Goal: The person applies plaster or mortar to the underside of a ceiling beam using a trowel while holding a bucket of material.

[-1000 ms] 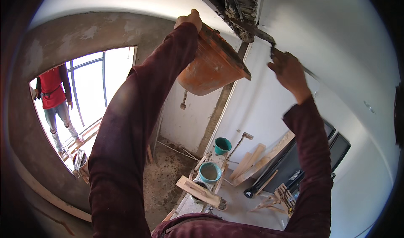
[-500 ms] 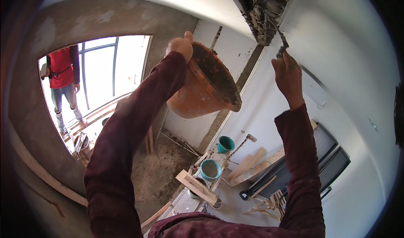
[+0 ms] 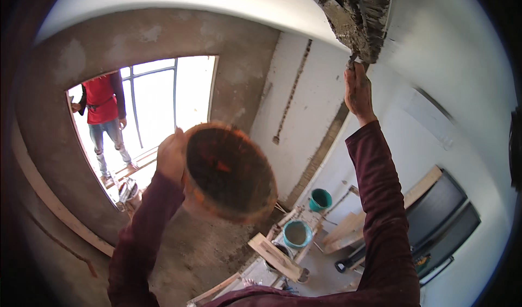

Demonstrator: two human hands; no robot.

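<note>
My left hand is closed on the rim of an orange bucket, blurred by motion. The bucket's mouth tilts toward me, showing a dark, stained inside. Up high, my right hand grips the handle of a trowel smeared with grey mortar. Its blade is against or just under a rough, mortar-covered strip at the ceiling; contact is hard to tell. My fingers hide most of the handle.
Below, a plank platform carries a teal bucket of grey mix, a green bucket and a wooden float. Dark framed panels lean at the right wall. A person in red stands beyond the window opening.
The orange bucket has come down and left, its mouth turning toward me. My right hand has shifted slightly left, bringing the trowel up against the ceiling strip. The view has shifted.
</note>
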